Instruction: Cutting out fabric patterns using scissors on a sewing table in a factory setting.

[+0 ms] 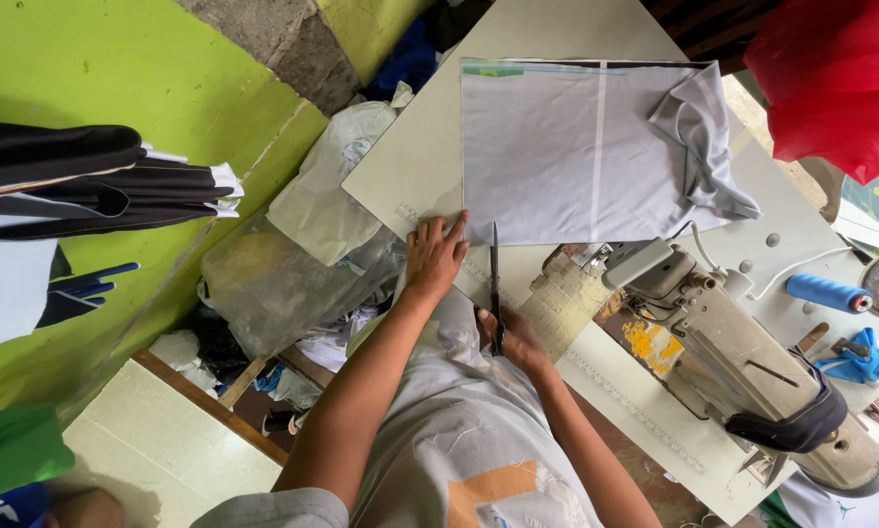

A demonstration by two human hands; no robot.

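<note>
A flat piece of grey fabric (566, 147) with a pale stripe lies on the white sewing table (410, 166); its far right corner is crumpled. My left hand (434, 256) presses flat on the table at the fabric's near corner, fingers spread. My right hand (514, 338) grips the handles of black scissors (495, 279), whose blades point toward the fabric's near edge. A grey garment with patches drapes over my lap (469, 430).
A worn sewing machine (743, 362) stands at the right on the table. A blue thread cone (829, 292) and blue cloth lie behind it. Plastic bags of cloth (293, 264) pile up left of the table by a green wall. Red fabric (840, 78) hangs top right.
</note>
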